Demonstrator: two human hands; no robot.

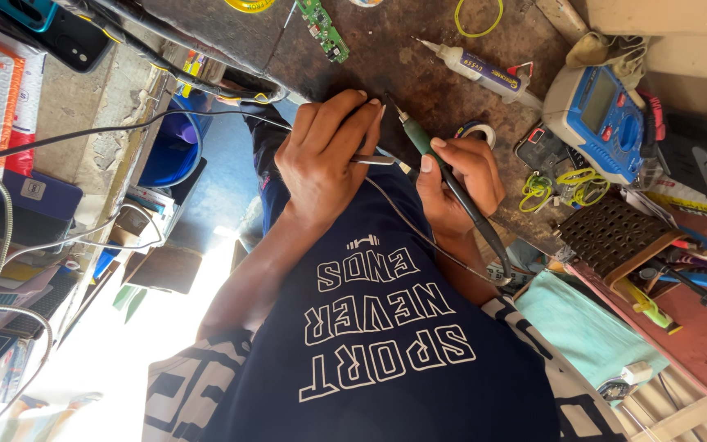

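Two hands at bench edge: left hand (321,155) pinches tweezers (374,160), right hand (460,176) clasps green-gripped soldering iron (419,139), tip over dark worktop (386,49). Workpiece hidden behind fingers. We judge soldering underway; next calls for steady tip.

Navy printed T-shirt (386,352), white-patterned short sleeves, bare forearms, no gloves

The left hand (325,160) is bent at the wrist, its fingers pinched together. The right hand (460,184) is curled closed, and both forearms reach forward, close together.
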